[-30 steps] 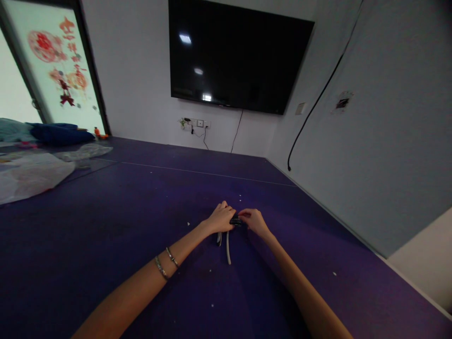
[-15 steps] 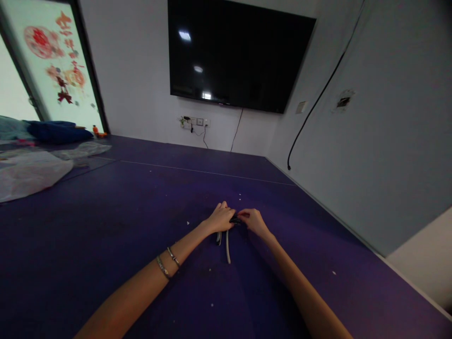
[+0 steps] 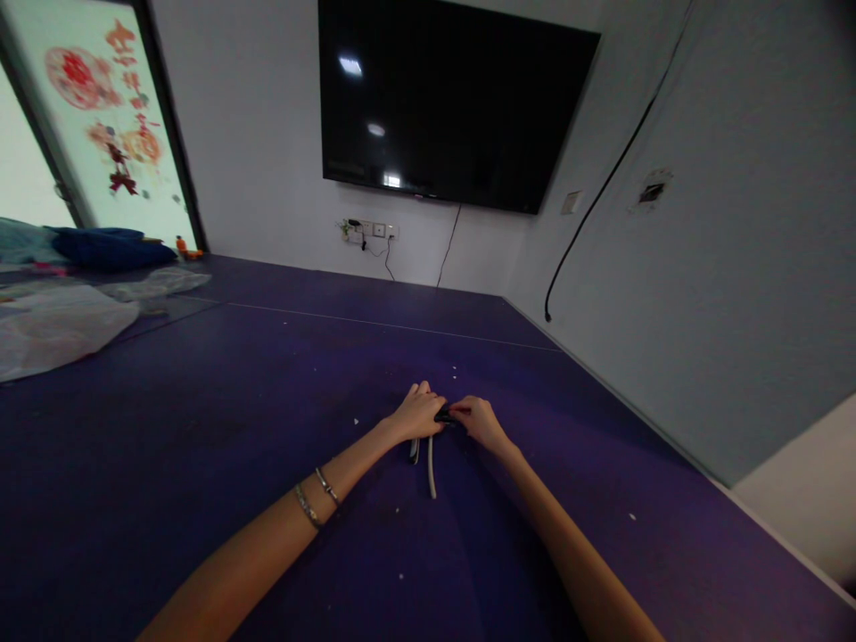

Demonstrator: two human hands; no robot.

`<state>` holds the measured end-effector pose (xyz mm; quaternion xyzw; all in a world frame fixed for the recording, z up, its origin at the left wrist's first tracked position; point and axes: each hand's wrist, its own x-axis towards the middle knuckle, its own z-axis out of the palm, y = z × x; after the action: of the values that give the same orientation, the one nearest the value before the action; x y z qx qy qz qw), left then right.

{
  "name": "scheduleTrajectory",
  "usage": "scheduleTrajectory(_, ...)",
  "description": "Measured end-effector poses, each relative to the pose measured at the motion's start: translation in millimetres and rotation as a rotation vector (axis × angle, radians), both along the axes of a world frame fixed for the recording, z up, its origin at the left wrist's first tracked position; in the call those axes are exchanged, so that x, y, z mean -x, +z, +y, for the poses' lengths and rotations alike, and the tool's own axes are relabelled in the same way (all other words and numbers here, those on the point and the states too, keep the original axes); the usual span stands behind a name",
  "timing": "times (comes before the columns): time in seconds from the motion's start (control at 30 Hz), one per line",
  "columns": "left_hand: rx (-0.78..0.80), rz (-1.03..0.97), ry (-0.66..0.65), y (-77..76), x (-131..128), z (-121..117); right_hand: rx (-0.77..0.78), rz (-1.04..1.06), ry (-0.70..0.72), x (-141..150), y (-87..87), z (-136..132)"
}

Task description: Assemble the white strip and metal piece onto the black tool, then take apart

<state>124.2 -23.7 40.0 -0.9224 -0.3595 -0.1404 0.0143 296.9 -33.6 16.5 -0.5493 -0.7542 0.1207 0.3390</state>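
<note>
Both my hands are together low over the purple floor. My left hand is closed over a pale cord, whose loose end hangs toward me from beneath the palm. A shorter pale loop with a dark tip shows just left of that cord. Between the hands, a small black piece sticks out from my left fingers. My right hand pinches its right side with thumb and fingertips. What lies under the left palm is hidden, and the black piece is too small to make out exactly.
A large television hangs on the far wall above sockets with wires. Along the right wall a black cable dangles to near the floor. Clear plastic sheeting and blue cloth lie at the left. White scraps dot the floor.
My right fingertips have shifted very slightly left on the black piece. The left hand and the pale cord stay practically where they were.
</note>
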Motion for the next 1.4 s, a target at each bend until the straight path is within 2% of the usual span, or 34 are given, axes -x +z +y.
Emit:
scheduleTrajectory(0.23,-0.021,0.001,0.0,-1.7,-0.1,1.5,0.055,0.058,-0.007,0.8,2.4,-2.6)
scheduleTrajectory(0.47,-0.023,-0.001,-0.011,3.4,-0.1,-3.8,0.179,0.229,-0.116,-9.7,0.6,2.8)
scheduleTrajectory(0.6,-0.053,-0.058,0.04,21.2,1.1,-7.7,0.182,0.273,-0.103,-16.1,2.3,1.7)
scheduleTrajectory(0.73,-0.088,-0.105,0.218,45.1,9.7,-16.1,0.17,0.261,-0.094,-17.2,15.0,-5.2)
scheduleTrajectory(0.8,-0.052,-0.094,0.324,50.4,16.2,-23.5,0.154,0.252,-0.082,-15.9,24.9,-9.1)
scheduleTrajectory(0.9,0.065,-0.007,0.388,44.3,25.3,-36.9,0.124,0.248,-0.067,-12.0,40.8,-14.5)
scheduleTrajectory(1.07,0.185,0.145,0.381,19.3,32.0,-56.5,0.104,0.249,-0.044,-2.2,59.5,-23.1)
scheduleTrajectory(1.17,0.222,0.163,0.403,12.5,30.9,-62.7,0.11,0.243,-0.024,3.8,63.0,-26.8)
scheduleTrajectory(1.4,0.246,0.137,0.417,8.3,25.8,-65.6,0.141,0.207,0.005,10.7,60.2,-28.1)
